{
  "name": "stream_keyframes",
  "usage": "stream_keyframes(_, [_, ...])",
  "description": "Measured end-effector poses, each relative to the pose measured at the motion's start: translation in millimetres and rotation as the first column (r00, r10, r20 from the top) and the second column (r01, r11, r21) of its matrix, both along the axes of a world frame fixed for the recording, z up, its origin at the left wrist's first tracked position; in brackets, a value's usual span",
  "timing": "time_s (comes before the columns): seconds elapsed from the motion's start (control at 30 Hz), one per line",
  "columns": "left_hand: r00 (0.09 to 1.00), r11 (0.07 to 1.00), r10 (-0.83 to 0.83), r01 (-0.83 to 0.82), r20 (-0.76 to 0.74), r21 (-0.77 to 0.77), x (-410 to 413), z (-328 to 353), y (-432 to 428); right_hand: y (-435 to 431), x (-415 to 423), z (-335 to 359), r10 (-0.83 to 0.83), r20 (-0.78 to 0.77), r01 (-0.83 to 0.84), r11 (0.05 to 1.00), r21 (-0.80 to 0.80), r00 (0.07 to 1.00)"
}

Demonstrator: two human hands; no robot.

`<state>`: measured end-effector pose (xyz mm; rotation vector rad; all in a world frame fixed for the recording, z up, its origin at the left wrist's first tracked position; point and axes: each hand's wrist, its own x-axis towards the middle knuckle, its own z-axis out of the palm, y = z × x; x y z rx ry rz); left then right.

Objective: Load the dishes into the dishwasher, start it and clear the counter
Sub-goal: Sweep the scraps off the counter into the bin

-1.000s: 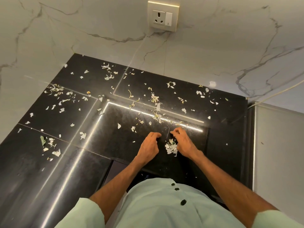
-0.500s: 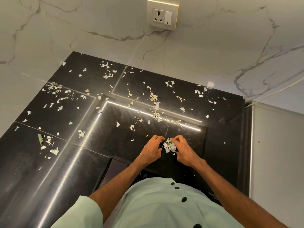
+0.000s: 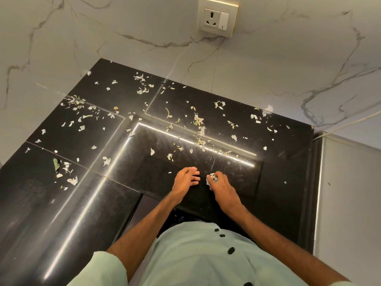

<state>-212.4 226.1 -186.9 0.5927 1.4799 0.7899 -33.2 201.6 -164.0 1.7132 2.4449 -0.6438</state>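
A black stone counter [image 3: 278, 182] fills the corner, strewn with several pale scraps [image 3: 199, 131] of leaf and peel. My right hand [image 3: 220, 185] lies near the counter's front edge, its fingers curled round a small clump of scraps [image 3: 212, 178]. My left hand [image 3: 185, 179] rests just left of it, fingers loosely bent on the stone and holding nothing. A narrow gap of bare counter separates the two hands. No dishes or dishwasher are in view.
White marbled walls [image 3: 103, 38] close the counter at the back and left. A wall socket [image 3: 217, 18] sits above. A white appliance side [image 3: 350, 193] stands at the right with a cable [image 3: 350, 122] over it. More scraps [image 3: 68, 176] lie at the left.
The two hands swept a small pile of scraps together, then drew apart. The pile is off the counter and in my right hand.
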Motion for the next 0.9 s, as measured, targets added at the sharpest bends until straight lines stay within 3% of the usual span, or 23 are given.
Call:
stream_keyframes(0.13, [0.998, 1.0, 0.025, -0.024, 0.059, -0.018, -1.0, 1.1, -3.2, -5.3, 0.6, 4.4, 0.068, 0.023, -0.07, 0.995, 0.076, 0.997])
stream_keyframes(0.33, [0.991, 0.997, 0.06, -0.054, 0.122, -0.048, -0.4, 3.9, -2.7, 12.0, -2.7, 9.5, 0.112, 0.025, -0.113, 0.991, 0.066, 0.993])
stream_keyframes(0.43, [0.973, 0.992, 0.107, -0.09, 0.205, -0.089, 1.5, 8.8, -2.9, 26.7, -0.9, 14.8, -0.109, -0.108, 0.105, 0.994, -0.042, 0.988])
stream_keyframes(0.5, [0.952, 0.988, 0.129, -0.1, 0.278, -0.116, 5.4, 11.8, -2.8, 37.5, 0.0, 19.5, -0.314, -0.241, 0.293, 0.949, -0.116, 0.918])
stream_keyframes(0.57, [0.925, 0.984, 0.137, -0.088, 0.354, -0.153, 12.6, 14.9, -1.8, 43.2, -3.0, 30.4, -0.393, -0.352, 0.364, 0.919, -0.15, 0.849])
stream_keyframes(0.63, [0.876, 0.976, 0.151, -0.059, 0.457, -0.209, 19.6, 21.0, 1.3, 43.7, -11.1, 44.8, -0.378, -0.424, 0.328, 0.926, -0.187, 0.823])
stream_keyframes(0.73, [0.757, 0.955, 0.221, -0.04, 0.614, -0.295, 28.5, 33.6, 9.8, 39.2, -28.0, 57.2, -0.251, -0.452, 0.197, 0.967, -0.164, 0.856])
stream_keyframes(0.83, [0.689, 0.916, 0.348, -0.104, 0.636, -0.388, 33.5, 42.4, 18.5, 37.5, -41.8, 58.9, -0.148, -0.374, 0.139, 0.989, -0.052, 0.915])
stream_keyframes(0.9, [0.689, 0.907, 0.372, -0.127, 0.623, -0.401, 31.7, 44.8, 22.1, 38.0, -48.3, 66.6, -0.146, -0.317, 0.14, 0.989, -0.04, 0.937])
